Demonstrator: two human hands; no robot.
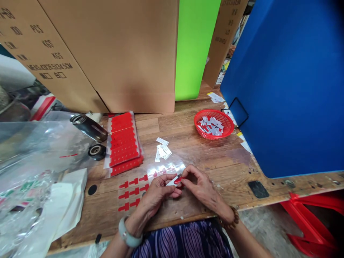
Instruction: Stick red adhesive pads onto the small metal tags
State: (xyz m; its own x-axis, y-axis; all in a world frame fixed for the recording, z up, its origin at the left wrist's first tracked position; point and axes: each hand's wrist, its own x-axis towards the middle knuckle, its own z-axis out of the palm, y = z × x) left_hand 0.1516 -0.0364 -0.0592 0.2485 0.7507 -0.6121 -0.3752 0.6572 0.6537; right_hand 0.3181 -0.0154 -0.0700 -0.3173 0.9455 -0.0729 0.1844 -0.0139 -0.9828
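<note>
My left hand (163, 190) pinches a small white card (172, 182) above the table's near edge. At the card's right end, the fingers of my right hand (197, 184) are closed on a red sticker (177, 180), which lies partly over the card. Under my left hand is a clear sticker sheet (126, 195) with rows of red T-shaped stickers; part of it is hidden by the hand. Just beyond my hands lies a loose pile of white cards (162, 149). A red plastic basket (228, 123) farther right holds many white cards with red on them.
Stacked red sticker sheets (123, 139) lie at left, beside a dark thermos (90, 127) and its lid (96, 152). Plastic bags (24, 200) cover the left side. Cardboard (129, 53), a green panel (195, 46) and a blue panel (290, 93) stand behind. A red stool (309, 222) is at lower right.
</note>
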